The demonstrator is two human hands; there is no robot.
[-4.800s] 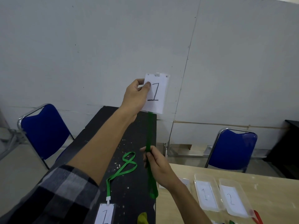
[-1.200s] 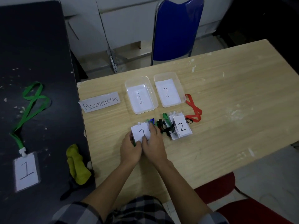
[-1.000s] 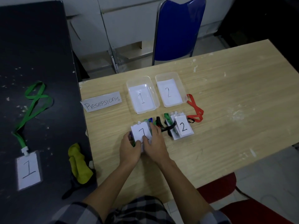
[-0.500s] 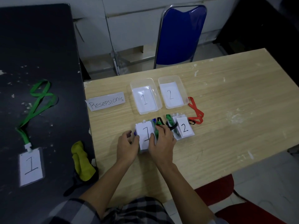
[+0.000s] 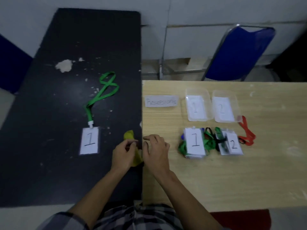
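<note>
Two tables stand edge to edge in a dimly lit room: a scuffed black worktop (image 5: 49,171) with chipped paint and a light wooden worktop (image 5: 232,180). Behind them, a blue padded chair (image 5: 239,52) on a metal frame backs onto a pale grey wall (image 5: 199,10). A second blue chair (image 5: 11,70) shows at the left edge above grey floor (image 5: 7,103), and a red seat (image 5: 240,219) sits at the near edge.

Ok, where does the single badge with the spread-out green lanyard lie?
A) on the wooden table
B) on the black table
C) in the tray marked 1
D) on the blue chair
B: the badge marked 1, its green lanyard attached, lies flat on the black table.
</note>
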